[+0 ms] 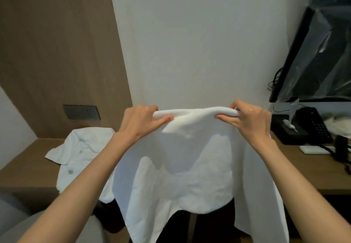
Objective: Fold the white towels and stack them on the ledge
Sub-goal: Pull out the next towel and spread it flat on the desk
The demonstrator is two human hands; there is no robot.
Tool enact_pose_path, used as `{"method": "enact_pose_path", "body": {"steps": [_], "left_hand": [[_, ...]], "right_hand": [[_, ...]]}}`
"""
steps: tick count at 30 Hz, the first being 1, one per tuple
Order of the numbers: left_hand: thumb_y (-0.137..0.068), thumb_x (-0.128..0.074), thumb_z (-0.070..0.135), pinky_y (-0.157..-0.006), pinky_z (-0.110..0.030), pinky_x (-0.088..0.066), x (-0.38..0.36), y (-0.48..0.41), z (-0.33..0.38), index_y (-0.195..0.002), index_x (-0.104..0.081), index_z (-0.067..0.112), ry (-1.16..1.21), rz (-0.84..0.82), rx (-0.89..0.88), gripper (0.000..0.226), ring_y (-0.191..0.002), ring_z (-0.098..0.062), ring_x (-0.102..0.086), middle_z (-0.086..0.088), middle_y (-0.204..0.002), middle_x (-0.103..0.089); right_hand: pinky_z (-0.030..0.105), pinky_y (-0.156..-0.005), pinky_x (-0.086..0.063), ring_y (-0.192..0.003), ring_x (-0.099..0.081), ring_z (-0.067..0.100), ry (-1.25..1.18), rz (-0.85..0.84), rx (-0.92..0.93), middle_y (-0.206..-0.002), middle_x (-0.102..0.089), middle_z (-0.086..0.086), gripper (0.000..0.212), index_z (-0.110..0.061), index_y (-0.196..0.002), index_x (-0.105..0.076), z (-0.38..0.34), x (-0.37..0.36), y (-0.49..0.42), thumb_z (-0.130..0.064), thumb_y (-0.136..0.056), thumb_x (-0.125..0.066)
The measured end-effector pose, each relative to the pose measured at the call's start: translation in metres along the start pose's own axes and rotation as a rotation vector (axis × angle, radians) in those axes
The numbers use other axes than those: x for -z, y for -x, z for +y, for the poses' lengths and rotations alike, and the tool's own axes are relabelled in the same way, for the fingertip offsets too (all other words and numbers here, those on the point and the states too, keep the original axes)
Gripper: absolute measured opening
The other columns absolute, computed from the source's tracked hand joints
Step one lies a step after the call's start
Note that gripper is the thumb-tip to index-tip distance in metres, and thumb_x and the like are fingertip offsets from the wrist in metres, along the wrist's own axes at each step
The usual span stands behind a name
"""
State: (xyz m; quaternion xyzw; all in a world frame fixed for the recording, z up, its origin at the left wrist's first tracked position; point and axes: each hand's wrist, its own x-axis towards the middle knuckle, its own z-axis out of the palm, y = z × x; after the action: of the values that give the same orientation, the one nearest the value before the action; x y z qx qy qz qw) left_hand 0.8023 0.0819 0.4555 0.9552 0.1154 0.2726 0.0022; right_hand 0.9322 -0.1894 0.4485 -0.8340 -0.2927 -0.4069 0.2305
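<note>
From the head camera: holding up a white towel (180, 166) in front of a pale wall (190, 34), above and just in front of the wooden ledge (28, 166). Gripping the rolled top edge at its left end with the left hand (141, 122), thumb underneath and fingers curled over the top. Gripping the right end the same way with the right hand (247, 121), thumb below and fingers wrapped over the roll. Stretched roughly level between the two hands, hanging below them in loose folds, down past the front edge of the ledge and out of the bottom of the picture on the right side. Beyond the left forearm, showing a second white towel (81, 147), crumpled on the ledge, unfolded, with part of it drooping over the front edge. Above that, set in the brown wood wall panel (57, 43), a dark socket plate (81, 112). To the right, resting on the wooden surface there, a black telephone (303, 127) with a keypad, and just beside it a small flat white pad (313, 150). Higher up on the right, a dark screen wrapped in clear plastic film (319, 53), with black cables (275, 79) trailing beside its lower left edge.
</note>
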Motion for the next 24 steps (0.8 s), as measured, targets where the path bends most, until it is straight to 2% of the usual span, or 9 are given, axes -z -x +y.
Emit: {"method": "enact_pose_path", "body": {"steps": [3, 6, 9, 13, 16, 19, 21, 24], "left_hand": [[-0.082, -0.046, 0.071, -0.051, -0.030, -0.025, -0.034, -0.013, -0.011, -0.069, -0.050, 0.019, -0.008, -0.082, -0.052, 0.054, -0.071, -0.030, -0.060, -0.003, -0.068, -0.063], [-0.086, -0.047, 0.065, -0.052, -0.030, -0.025, -0.072, -0.028, -0.029, -0.069, -0.044, 0.020, -0.030, -0.187, -0.069, 0.048, -0.075, -0.028, -0.060, -0.003, -0.074, -0.064], [-0.089, -0.048, 0.060, -0.055, -0.030, -0.027, -0.113, -0.051, -0.039, -0.069, -0.043, 0.022, -0.053, -0.236, -0.059, 0.043, -0.078, -0.029, -0.062, -0.004, -0.077, -0.065], [-0.091, -0.052, 0.052, -0.055, -0.032, -0.025, -0.165, -0.099, -0.040, -0.073, -0.045, 0.017, -0.039, -0.297, -0.015, 0.040, -0.082, -0.031, -0.061, -0.009, -0.083, -0.065], [-0.092, -0.053, 0.046, -0.061, -0.034, -0.031, -0.204, -0.133, -0.040, -0.083, -0.055, 0.011, -0.029, -0.341, 0.043, 0.036, -0.090, -0.033, -0.060, -0.012, -0.092, -0.065], [-0.094, -0.053, 0.038, -0.070, -0.037, -0.037, -0.238, -0.167, -0.037, -0.086, -0.057, 0.008, -0.042, -0.364, 0.099, 0.031, -0.090, -0.034, -0.060, -0.014, -0.095, -0.065], [-0.096, -0.050, 0.033, -0.075, -0.035, -0.032, -0.264, -0.188, -0.035, -0.093, -0.060, 0.007, -0.093, -0.377, 0.106, 0.028, -0.094, -0.032, -0.058, -0.014, -0.100, -0.063], [-0.097, -0.048, 0.019, -0.087, -0.031, -0.025, -0.303, -0.202, -0.034, -0.115, -0.055, 0.012, -0.215, -0.463, 0.113, 0.021, -0.108, -0.028, -0.049, -0.010, -0.114, -0.054]], "right_hand": [[0.026, -0.042, -0.034, -0.049, -0.062, 0.029, 0.045, -0.103, 0.026, -0.055, -0.061, 0.009, 0.043, -0.012, -0.064, -0.064, 0.018, -0.028, 0.003, -0.051, -0.063, -0.082], [0.027, -0.048, -0.031, -0.060, -0.065, 0.033, 0.072, -0.197, -0.038, -0.063, -0.065, 0.012, 0.044, -0.013, -0.068, -0.065, 0.043, -0.064, -0.003, -0.054, -0.064, -0.079], [0.030, -0.053, -0.032, -0.073, -0.066, 0.032, 0.111, -0.305, -0.053, -0.075, -0.067, 0.012, 0.048, -0.014, -0.075, -0.065, 0.068, -0.111, -0.014, -0.061, -0.070, -0.071], [0.033, -0.055, -0.032, -0.076, -0.062, 0.032, 0.050, -0.415, -0.086, -0.079, -0.065, 0.011, 0.048, -0.010, -0.077, -0.062, 0.099, -0.178, -0.031, -0.057, -0.074, -0.071], [0.037, -0.060, -0.037, -0.077, -0.060, 0.030, 0.014, -0.513, -0.104, -0.081, -0.064, 0.009, 0.043, -0.011, -0.079, -0.060, 0.121, -0.221, -0.040, -0.053, -0.079, -0.068], [0.036, -0.060, -0.034, -0.078, -0.059, 0.030, 0.037, -0.539, -0.088, -0.081, -0.063, 0.008, 0.037, -0.011, -0.081, -0.059, 0.139, -0.256, -0.048, -0.047, -0.084, -0.065], [0.033, -0.060, -0.029, -0.077, -0.058, 0.030, 0.086, -0.546, -0.072, -0.082, -0.062, 0.009, 0.034, -0.011, -0.082, -0.058, 0.150, -0.280, -0.053, -0.045, -0.087, -0.063], [0.035, -0.068, -0.027, -0.087, -0.057, 0.030, 0.120, -0.633, -0.045, -0.090, -0.063, 0.008, 0.024, -0.013, -0.091, -0.059, 0.162, -0.315, -0.051, -0.037, -0.093, -0.056]]}}
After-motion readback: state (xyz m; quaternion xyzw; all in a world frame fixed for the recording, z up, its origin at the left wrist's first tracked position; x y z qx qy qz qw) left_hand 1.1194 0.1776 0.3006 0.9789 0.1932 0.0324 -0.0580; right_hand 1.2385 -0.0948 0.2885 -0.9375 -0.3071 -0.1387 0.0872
